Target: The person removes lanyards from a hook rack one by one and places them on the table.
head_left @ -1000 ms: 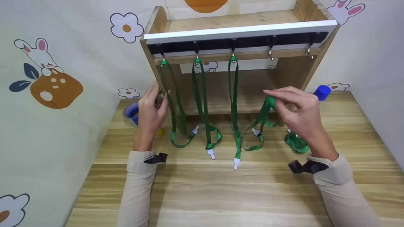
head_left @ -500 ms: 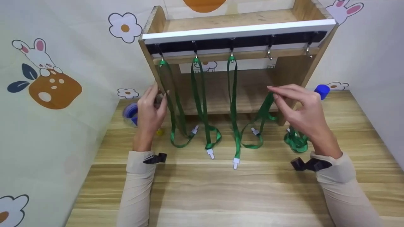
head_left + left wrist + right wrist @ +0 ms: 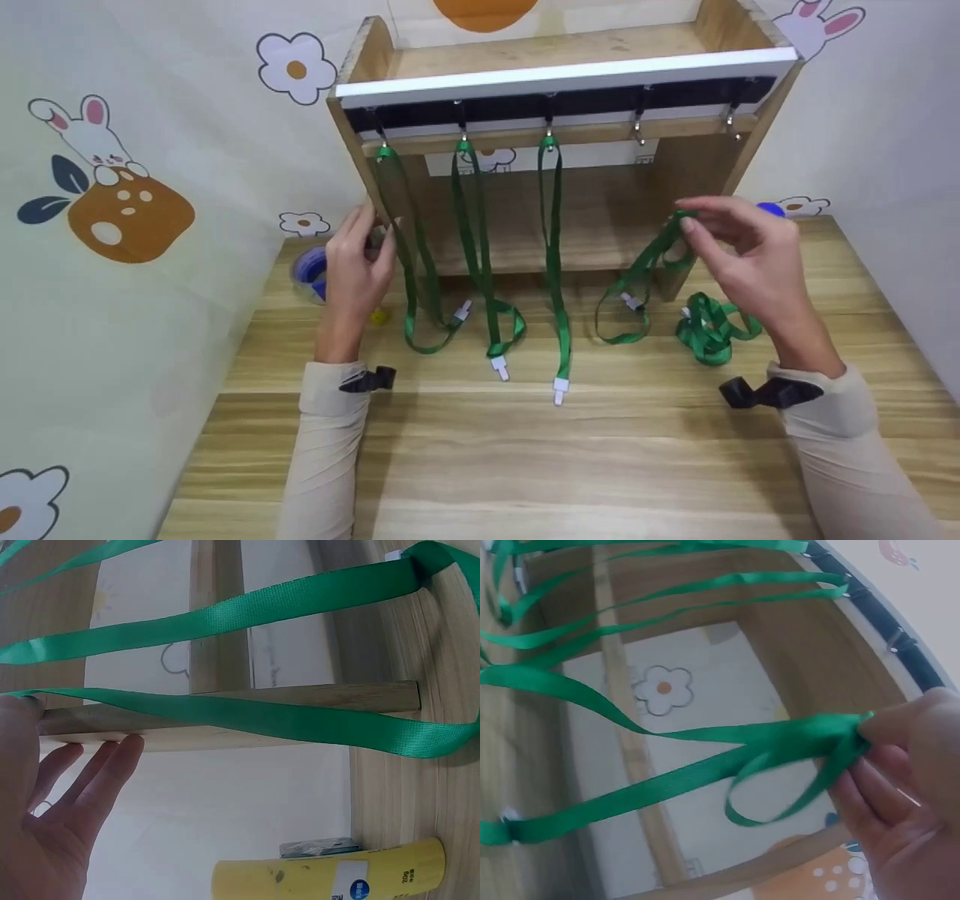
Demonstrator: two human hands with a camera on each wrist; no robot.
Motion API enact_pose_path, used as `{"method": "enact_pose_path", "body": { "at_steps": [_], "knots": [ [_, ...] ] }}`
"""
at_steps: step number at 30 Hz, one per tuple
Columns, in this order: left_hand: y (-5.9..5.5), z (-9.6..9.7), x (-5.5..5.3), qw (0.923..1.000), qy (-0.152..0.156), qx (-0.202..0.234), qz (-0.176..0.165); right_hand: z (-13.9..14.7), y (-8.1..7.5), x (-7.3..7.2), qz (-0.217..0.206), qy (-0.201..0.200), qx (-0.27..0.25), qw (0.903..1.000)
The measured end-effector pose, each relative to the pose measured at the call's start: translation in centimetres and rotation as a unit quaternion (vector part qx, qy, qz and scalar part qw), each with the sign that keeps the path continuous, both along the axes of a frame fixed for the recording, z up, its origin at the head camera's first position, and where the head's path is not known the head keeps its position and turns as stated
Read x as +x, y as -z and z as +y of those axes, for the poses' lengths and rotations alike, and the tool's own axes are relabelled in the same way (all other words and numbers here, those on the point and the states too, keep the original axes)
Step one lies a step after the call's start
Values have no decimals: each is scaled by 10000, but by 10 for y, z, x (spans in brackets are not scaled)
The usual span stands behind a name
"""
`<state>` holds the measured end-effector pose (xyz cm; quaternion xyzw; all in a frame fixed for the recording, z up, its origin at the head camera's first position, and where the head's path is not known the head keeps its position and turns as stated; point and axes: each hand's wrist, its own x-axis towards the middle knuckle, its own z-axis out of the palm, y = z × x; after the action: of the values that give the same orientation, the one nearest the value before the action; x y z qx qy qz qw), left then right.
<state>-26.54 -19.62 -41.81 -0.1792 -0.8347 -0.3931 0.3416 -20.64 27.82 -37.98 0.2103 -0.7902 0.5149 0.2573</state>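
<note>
Right hand [image 3: 757, 251], right of centre, pinched the green lanyard [image 3: 802, 736] by its bunched end, so the white clip [image 3: 632, 301] trailed lower. Left hand [image 3: 356, 259], frame left, gripped the wooden rack [image 3: 600, 214] by its side edge, likely for steadiness; thumb contact was unclear.

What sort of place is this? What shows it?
Probably a small indoor tabletop workspace, perhaps staged; the wider surroundings are out of view. A wooden hook rack hung with green lanyards stands on a wood-grain table, beside cartoon-printed walls.
</note>
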Motion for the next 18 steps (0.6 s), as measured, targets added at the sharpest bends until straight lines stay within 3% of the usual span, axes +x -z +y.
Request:
{"method": "enact_pose_path", "body": {
  "at_steps": [3,7,11,18],
  "knots": [
    [2,-1,2,9999,-64,17,-89,-1,6,2,-550,-450,272,9971],
    [2,-2,4,9998,-111,38,-181,0,13,3,-1281,-861,706,9855],
    [-1,-1,4,9996,-96,36,-264,3,16,1,-1750,-1049,1244,9710],
    [-2,-1,4,9995,-74,41,-320,-3,29,-5,-2293,-1297,2275,9375]
  ]
}}
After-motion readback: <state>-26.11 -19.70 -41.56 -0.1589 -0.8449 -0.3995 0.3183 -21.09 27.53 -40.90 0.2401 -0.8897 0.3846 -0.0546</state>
